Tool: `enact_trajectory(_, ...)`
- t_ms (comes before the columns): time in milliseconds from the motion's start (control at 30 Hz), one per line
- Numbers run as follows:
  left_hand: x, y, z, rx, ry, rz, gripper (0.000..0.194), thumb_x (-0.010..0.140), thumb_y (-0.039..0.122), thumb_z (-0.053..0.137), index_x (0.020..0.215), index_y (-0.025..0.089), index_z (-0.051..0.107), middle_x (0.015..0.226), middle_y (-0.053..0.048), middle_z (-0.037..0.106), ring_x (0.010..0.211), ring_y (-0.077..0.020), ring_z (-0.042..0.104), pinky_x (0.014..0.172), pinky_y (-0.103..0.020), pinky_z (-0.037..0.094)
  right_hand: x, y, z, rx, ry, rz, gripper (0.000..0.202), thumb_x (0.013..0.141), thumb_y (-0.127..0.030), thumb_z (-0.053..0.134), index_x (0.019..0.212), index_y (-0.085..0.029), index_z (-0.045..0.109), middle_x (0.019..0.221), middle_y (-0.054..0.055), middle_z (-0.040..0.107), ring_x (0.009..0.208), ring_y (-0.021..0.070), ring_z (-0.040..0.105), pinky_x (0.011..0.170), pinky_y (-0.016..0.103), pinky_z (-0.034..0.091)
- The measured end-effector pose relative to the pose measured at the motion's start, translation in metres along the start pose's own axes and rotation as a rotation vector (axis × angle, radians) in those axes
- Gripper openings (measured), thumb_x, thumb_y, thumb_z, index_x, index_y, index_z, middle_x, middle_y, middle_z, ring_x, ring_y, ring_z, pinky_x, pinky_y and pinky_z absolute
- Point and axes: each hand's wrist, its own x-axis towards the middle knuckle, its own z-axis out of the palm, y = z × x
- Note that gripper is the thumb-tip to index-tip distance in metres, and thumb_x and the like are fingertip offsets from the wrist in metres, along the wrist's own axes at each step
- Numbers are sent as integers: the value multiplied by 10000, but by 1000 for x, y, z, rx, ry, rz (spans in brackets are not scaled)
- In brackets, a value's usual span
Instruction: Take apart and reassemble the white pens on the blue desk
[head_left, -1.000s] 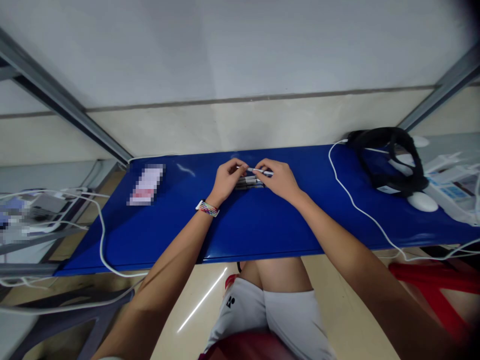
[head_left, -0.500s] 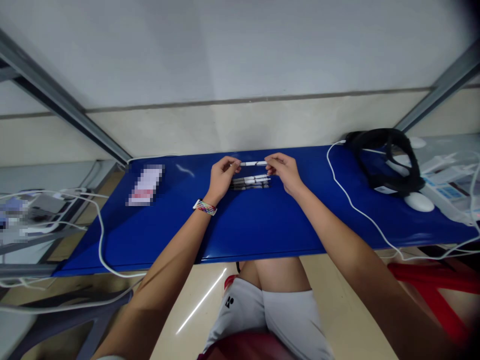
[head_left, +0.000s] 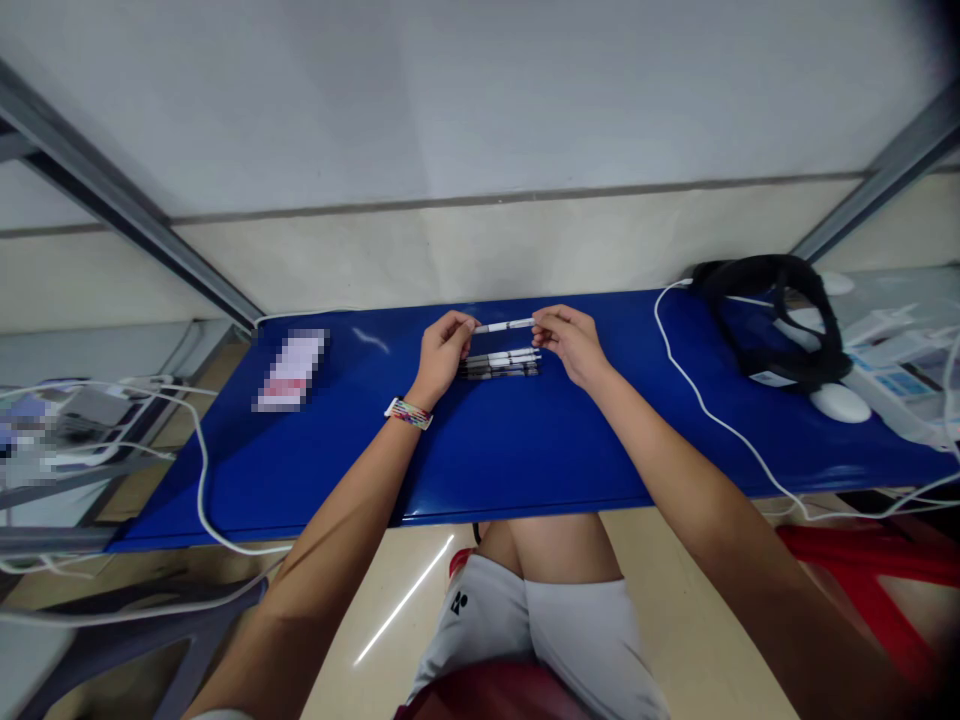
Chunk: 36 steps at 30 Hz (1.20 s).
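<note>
A slim white pen with dark bands point(head_left: 504, 326) is held level above the blue tabletop point(head_left: 525, 450). My left hand point(head_left: 445, 345) pinches its left end between thumb and fingers. At the pen's right end, my right hand point(head_left: 570, 338) is closed in a pinch too. Just below, on the near side, several similar white-and-black pens point(head_left: 501, 363) lie side by side in a row. The left fingers partly cover the left ends of that row. Around my left wrist is a colourful woven band point(head_left: 409, 412).
A pixelated pale card-like item point(head_left: 292, 370) lies at the left. To the right sits a black headset point(head_left: 787, 320) with white round parts and a white cable point(head_left: 701, 400) running to the front edge. A wall point(head_left: 480, 245) stands behind, with metal posts at both sides.
The held pen now shows more of its length and different banding between my hands, with my left fingers slightly further left. The row of pens has stayed in place.
</note>
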Motion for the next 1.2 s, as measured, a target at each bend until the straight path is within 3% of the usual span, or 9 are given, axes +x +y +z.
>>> enact_trajectory(200, 2, -2, -1, -60, 25, -19, 272, 994, 488, 692, 884, 241, 727, 517, 54, 402, 454, -119, 358, 485, -278, 323, -1, 1, 3, -16, -26, -43, 221, 725, -336, 881, 865, -238, 740, 733, -12, 677, 694, 152, 644, 737, 333, 587)
enact_trajectory(333, 2, 0, -2, -58, 40, -29, 354, 1010, 563, 670, 902, 233, 738, 527, 45, 443, 464, -118, 405, 491, -271, 368, -2, -1, 4, -7, -29, -23, 210, 724, -331, 862, 869, -237, 741, 747, -7, 690, 698, 150, 646, 732, 327, 587)
enact_trajectory(500, 2, -1, -1, -104, 15, -38, 169, 929, 385, 767, 964, 224, 728, 722, 6, 633, 606, -122, 573, 610, -258, 491, -2, -2, 2, 35, 0, 1, 194, 746, -333, 858, 844, -230, 725, 747, 2, 691, 705, 150, 649, 744, 326, 593)
enact_trajectory(667, 3, -3, -1, -70, 32, -49, 119, 908, 307, 779, 963, 214, 732, 774, -6, 675, 646, -126, 608, 633, -257, 497, -1, -3, 2, 24, 15, 6, 187, 763, -338, 850, 843, -235, 715, 759, 4, 683, 726, 154, 649, 759, 328, 600)
enact_trajectory(867, 2, 1, -2, 38, 51, -27, 542, 999, 577, 701, 614, 209, 601, 573, -7, 564, 549, -127, 515, 573, -279, 431, -1, -2, 2, 23, 1, -4, 208, 762, -355, 845, 870, -237, 710, 761, -4, 667, 714, 148, 645, 766, 330, 594)
enact_trajectory(933, 2, 1, -3, 66, 41, -10, 584, 1011, 602, 670, 584, 213, 585, 545, -7, 544, 530, -127, 495, 554, -284, 413, -1, -2, 2, 32, -3, -10, 202, 764, -348, 843, 870, -241, 709, 759, -6, 665, 712, 148, 643, 769, 332, 592)
enact_trajectory(1000, 2, 2, -4, 41, 28, -5, 507, 995, 574, 697, 644, 214, 633, 570, -5, 568, 544, -128, 523, 565, -278, 436, 0, -1, 1, 49, 4, -19, 189, 761, -335, 840, 865, -244, 711, 754, -7, 666, 712, 147, 640, 768, 329, 589)
enact_trajectory(1100, 4, 3, -5, -37, 17, -30, 244, 893, 445, 831, 890, 221, 731, 676, 4, 647, 610, -134, 610, 623, -269, 506, 0, -2, 0, 65, 18, -24, 172, 754, -318, 838, 850, -247, 715, 745, -8, 671, 719, 150, 639, 763, 323, 589)
enact_trajectory(1200, 4, 4, -5, -48, 9, -34, 281, 810, 314, 892, 1036, 233, 747, 756, 5, 696, 672, -143, 663, 676, -272, 543, 0, -3, 0, 57, 27, -16, 172, 759, -321, 844, 843, -250, 711, 744, -11, 670, 722, 152, 638, 767, 327, 595)
